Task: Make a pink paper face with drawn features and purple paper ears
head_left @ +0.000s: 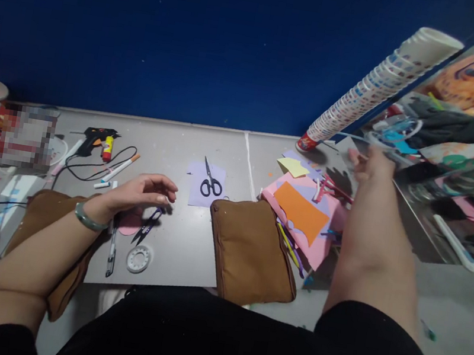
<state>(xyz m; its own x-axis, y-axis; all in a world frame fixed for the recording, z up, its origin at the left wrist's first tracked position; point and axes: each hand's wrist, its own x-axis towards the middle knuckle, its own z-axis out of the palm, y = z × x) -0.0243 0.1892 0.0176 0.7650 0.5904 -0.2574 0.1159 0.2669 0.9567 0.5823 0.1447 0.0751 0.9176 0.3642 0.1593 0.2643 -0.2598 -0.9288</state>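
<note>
My left hand, with a green bangle at its wrist, hovers over the table with fingers loosely stretched and nothing in them. Beneath it lie purple-handled scissors and a pink paper disc. Black-handled scissors rest on a lilac paper square to its right. My right hand reaches out to the far right, near the foot of a tall stack of paper cups. Its fingers are blurred and partly turned away, so any hold is unclear.
Coloured papers spread beside a brown cushion. A glue gun, glue stick and white tape roll sit on the left. A blue partition stands behind. Bags and a clear box crowd the right.
</note>
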